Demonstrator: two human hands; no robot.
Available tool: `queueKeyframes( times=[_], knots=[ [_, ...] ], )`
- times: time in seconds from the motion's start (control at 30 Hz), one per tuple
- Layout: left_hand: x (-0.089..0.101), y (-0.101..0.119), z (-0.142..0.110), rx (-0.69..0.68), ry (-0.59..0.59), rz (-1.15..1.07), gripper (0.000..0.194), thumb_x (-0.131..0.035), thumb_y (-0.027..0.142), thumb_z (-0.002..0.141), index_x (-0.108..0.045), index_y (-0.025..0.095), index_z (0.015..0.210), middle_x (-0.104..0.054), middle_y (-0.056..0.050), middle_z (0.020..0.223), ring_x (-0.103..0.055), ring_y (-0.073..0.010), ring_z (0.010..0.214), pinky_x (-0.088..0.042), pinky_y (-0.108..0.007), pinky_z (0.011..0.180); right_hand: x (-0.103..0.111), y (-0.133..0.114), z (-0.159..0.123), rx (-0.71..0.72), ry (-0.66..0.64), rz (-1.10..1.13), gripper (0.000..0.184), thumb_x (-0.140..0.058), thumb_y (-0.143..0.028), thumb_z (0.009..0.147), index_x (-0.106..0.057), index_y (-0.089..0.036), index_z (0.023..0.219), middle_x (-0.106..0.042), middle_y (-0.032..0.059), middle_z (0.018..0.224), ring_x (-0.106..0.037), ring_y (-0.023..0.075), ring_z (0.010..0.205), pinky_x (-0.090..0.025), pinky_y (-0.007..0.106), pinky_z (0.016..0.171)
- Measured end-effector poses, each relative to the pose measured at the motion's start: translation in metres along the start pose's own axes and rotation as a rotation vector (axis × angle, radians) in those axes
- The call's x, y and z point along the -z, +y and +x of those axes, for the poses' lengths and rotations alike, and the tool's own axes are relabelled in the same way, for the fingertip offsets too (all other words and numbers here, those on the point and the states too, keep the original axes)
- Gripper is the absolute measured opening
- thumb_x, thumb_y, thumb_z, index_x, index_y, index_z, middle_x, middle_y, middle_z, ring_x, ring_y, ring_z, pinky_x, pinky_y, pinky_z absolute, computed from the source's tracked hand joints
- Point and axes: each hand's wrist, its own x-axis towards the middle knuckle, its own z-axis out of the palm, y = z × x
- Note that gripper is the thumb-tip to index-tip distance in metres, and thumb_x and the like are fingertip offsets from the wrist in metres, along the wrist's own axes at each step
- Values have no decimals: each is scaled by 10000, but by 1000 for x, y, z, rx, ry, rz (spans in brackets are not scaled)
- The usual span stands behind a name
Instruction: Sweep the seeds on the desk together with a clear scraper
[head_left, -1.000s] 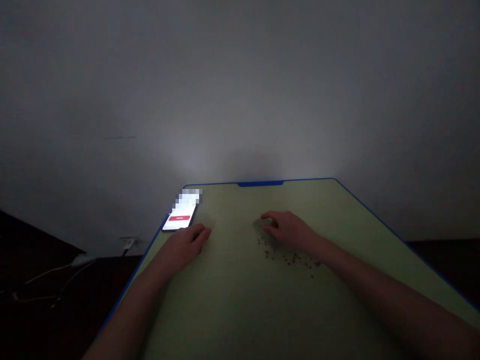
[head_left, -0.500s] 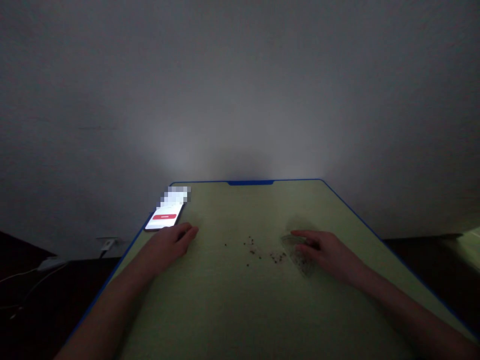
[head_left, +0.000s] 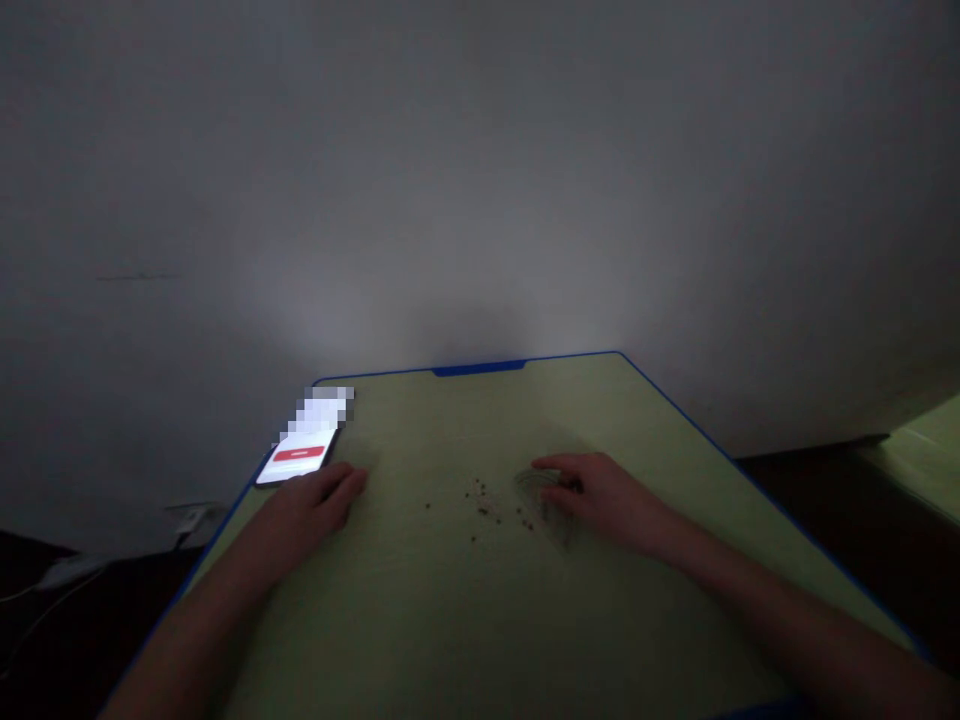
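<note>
Accordingly, take the phone (head_left: 300, 455) as the reference for all positions below. It lies flat on the bench (head_left: 450, 620), screen lit and facing up; this orientation probably keeps the display readable from the person's side.

Left hand (head_left: 315, 505): positioned at the near end of the phone, overlapping it in view. Contact with the phone cannot be confirmed. The fingers are curled loosely, the thumb lies close beside the forefinger, and no held object is visible. The low posture suggests rest rather than grip.

Right hand (head_left: 592, 495): positioned well to the right of the phone. The thumb and forefinger form a narrow pinch on a clear item (head_left: 550, 518). Gripping from the side away from the phone likely leaves the item's phone-facing side unobstructed. Transparency and dim light prevent identification of its exact form.

Small dark grains (head_left: 484, 512): scattered to the right of the phone and nearer the person. Several lie just beside the clear item, others apart from it. The uneven spread suggests loose scatter rather than arrangement. Whether any grains lie inside or beneath the clear item cannot be determined.
</note>
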Motion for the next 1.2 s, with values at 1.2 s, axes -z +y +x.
queueKeyframes(
  times=[1.2],
  knots=[
    [5, 0, 0, 122, -50, -8, 467, -335, 638, 788, -613, 264, 751, -665, 7, 748, -576, -232, 784, -417, -330, 757, 24, 40, -14, -112, -14, 283, 298, -516, -239, 836, -591, -202, 1122, -632, -6, 592, -585, 154, 547, -439, 257, 536]
  ],
)
